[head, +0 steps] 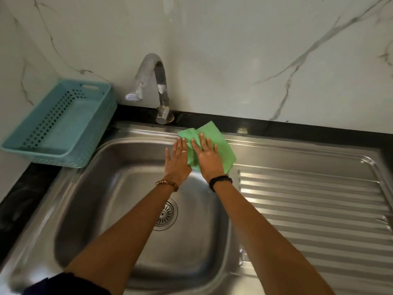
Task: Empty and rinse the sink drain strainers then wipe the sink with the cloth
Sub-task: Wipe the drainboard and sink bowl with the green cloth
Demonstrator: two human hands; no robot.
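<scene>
A green cloth lies spread on the steel rim at the far right corner of the sink basin. My right hand presses flat on the cloth, fingers extended. My left hand lies flat beside it, fingers straight, its fingertips touching the cloth's left edge. A round metal drain strainer sits in the drain at the basin's bottom, partly hidden behind my left forearm.
A curved chrome tap stands behind the basin against the marble wall. A light blue perforated plastic basket sits on the black counter at the left. The ribbed steel drainboard stretches to the right.
</scene>
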